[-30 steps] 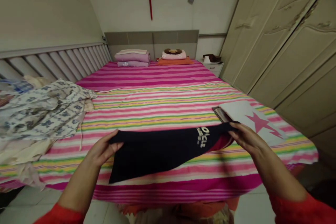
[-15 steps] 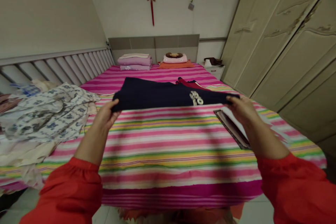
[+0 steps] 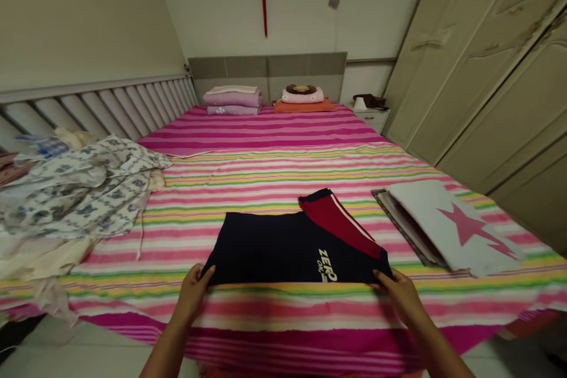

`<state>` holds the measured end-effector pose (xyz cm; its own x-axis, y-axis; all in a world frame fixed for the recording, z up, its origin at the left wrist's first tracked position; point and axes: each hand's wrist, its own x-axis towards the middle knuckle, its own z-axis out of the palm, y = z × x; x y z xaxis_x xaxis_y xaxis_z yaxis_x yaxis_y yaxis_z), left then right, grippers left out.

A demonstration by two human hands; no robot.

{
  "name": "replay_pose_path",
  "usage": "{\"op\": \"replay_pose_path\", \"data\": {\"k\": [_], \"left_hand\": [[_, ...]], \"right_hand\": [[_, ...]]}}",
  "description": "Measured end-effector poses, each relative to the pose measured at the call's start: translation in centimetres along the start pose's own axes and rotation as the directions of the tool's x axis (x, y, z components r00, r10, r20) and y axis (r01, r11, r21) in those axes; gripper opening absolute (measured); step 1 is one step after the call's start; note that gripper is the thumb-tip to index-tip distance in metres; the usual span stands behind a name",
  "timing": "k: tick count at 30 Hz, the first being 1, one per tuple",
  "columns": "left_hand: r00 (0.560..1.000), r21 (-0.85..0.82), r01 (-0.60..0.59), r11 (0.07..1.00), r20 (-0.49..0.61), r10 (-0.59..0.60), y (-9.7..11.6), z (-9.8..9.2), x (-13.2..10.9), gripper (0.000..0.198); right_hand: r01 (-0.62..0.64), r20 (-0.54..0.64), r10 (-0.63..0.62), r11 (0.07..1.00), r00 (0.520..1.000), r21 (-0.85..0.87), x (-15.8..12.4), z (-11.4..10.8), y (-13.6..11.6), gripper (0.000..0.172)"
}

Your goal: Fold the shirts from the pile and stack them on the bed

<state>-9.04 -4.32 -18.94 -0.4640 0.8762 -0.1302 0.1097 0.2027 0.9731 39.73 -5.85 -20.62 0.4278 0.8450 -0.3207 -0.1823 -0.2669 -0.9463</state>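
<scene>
A navy shirt with red sleeve, white stripe and pale "ZERO" lettering lies folded lengthwise on the striped bedspread. My left hand pinches its near left corner, at the hem end. At the near right corner, by the neckline, my right hand grips the cloth between thumb and fingers. The fold runs straight between both hands along the near side. The sleeve points away toward the headboard, angled across the shirt's far right part.
Loose clothes are heaped on the left side of the bed. A folded pile with a pink-star garment on top lies at the right. Folded bedding sits by the headboard; wardrobes line the right.
Both hands have come down and nearer with the shirt, which was held stretched above the bed and now lies on it. The red sleeve and the lettering show more fully.
</scene>
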Motion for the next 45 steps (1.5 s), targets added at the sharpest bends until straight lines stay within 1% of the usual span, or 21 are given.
{"op": "replay_pose_path", "data": {"k": [4, 5, 7, 9, 10, 11, 12, 14, 17, 18, 19, 22, 25, 27, 31, 33, 35, 37, 39, 43, 45], "left_hand": [[0.998, 0.126, 0.017, 0.992, -0.057, -0.01, -1.3, -0.7, 0.5, 0.059], [0.995, 0.175, -0.002, 0.985, -0.102, 0.021, -1.1, -1.0, 0.7, 0.054], [0.974, 0.277, -0.093, 0.956, -0.175, 0.145, -0.1, -1.2, 1.1, 0.045], [0.945, 0.346, -0.242, 0.906, -0.127, 0.301, 1.5, -0.6, 1.8, 0.034], [0.93, 0.355, -0.321, 0.878, -0.056, 0.362, 2.3, 0.1, 2.1, 0.029], [0.914, 0.344, -0.389, 0.855, 0.03, 0.404, 3.2, 1.2, 2.6, 0.024], [0.896, 0.321, -0.443, 0.837, 0.117, 0.429, 3.9, 2.5, 3.2, 0.021], [0.834, 0.288, -0.545, 0.788, 0.281, 0.475, 5.0, 5.5, 4.6, 0.018], [0.697, 0.353, -0.708, 0.611, 0.484, 0.529, 6.0, 9.1, 7.3, 0.023], [0.671, 0.409, -0.738, 0.537, 0.526, 0.522, 6.2, 9.7, 8.2, 0.025], [0.665, 0.474, -0.747, 0.467, 0.554, 0.501, 6.3, 10.0, 9.1, 0.027], [0.707, 0.637, -0.703, 0.315, 0.583, 0.4, 6.6, 9.3, 11.2, 0.029], [0.72, 0.684, -0.689, 0.239, 0.608, 0.334, 6.7, 7.7, 12.4, 0.024], [0.718, 0.688, -0.691, 0.223, 0.616, 0.324, 6.8, 6.8, 13.0, 0.02], [0.712, 0.656, -0.702, 0.277, 0.641, 0.285, 7.1, 6.2, 14.3, 0.015], [0.695, 0.603, -0.713, 0.357, 0.672, 0.254, 7.3, 6.3, 15.0, 0.016], [0.688, 0.523, -0.693, 0.497, 0.686, 0.237, 7.3, 6.2, 15.6, 0.021], [0.719, 0.444, -0.62, 0.647, 0.652, 0.241, 7.1, 5.9, 16.0, 0.024], [0.773, 0.401, -0.53, 0.747, 0.591, 0.231, 6.7, 5.4, 16.2, 0.028], [0.827, 0.429, -0.402, 0.809, 0.549, 0.12, 5.9, 4.5, 16.2, 0.034], [0.833, 0.406, -0.409, 0.817, 0.531, 0.154, 5.8, 4.5, 16.1, 0.034]], "right_hand": [[0.01, 0.037, -0.007, 0.998, 0.999, -0.068, -0.3, -0.6, 1.1, 0.035], [0.032, 0.016, -0.03, 0.993, 0.999, -0.114, -0.3, -0.9, 1.2, 0.036], [0.108, -0.109, -0.139, 0.962, 0.984, -0.25, -0.5, -1.5, 0.9, 0.04], [0.197, -0.255, -0.325, 0.883, 0.911, -0.425, -0.8, -1.6, 0.1, 0.043], [0.238, -0.284, -0.413, 0.837, 0.865, -0.493, -0.9, -1.2, -0.5, 0.043], [0.288, -0.266, -0.481, 0.794, 0.835, -0.535, -1.0, -0.5, -1.1, 0.042], [0.353, -0.204, -0.531, 0.758, 0.823, -0.549, -1.1, 0.5, -1.8, 0.039], [0.511, 0.011, -0.583, 0.702, 0.812, -0.496, -0.9, 3.6, -2.9, 0.032], [0.695, 0.326, -0.615, 0.609, 0.718, -0.382, 0.6, 9.1, -3.9, 0.024], [0.728, 0.396, -0.611, 0.584, 0.685, -0.359, 1.4, 10.7, -4.1, 0.024], [0.752, 0.455, -0.6, 0.562, 0.658, -0.346, 2.3, 12.2, -4.2, 0.024], [0.797, 0.614, -0.519, 0.482, 0.595, -0.365, 5.3, 15.1, -4.6, 0.033], [0.83, 0.746, -0.375, 0.344, 0.55, -0.439, 7.4, 16.3, -5.5, 0.048], [0.838, 0.791, -0.282, 0.23, 0.543, -0.494, 8.1, 16.6, -6.3, 0.052], [0.829, 0.813, -0.163, 0.06, 0.558, -0.557, 8.0, 17.2, -7.8, 0.04], [0.833, 0.82, -0.153, 0.046, 0.551, -0.551, 7.8, 17.4, -8.3, 0.032], [0.835, 0.816, -0.185, 0.075, 0.548, -0.545, 7.7, 17.4, -8.5, 0.028], [0.816, 0.783, -0.237, 0.102, 0.576, -0.569, 7.8, 17.4, -8.5, 0.024], [0.772, 0.729, -0.279, 0.083, 0.625, -0.63, 8.0, 17.4, -8.3, 0.021], [0.66, 0.624, -0.327, -0.002, 0.709, -0.751, 8.2, 18.0, -7.6, 0.019], [0.619, 0.577, -0.353, 0.007, 0.736, -0.785, 8.2, 18.3, -6.9, 0.017]]}}
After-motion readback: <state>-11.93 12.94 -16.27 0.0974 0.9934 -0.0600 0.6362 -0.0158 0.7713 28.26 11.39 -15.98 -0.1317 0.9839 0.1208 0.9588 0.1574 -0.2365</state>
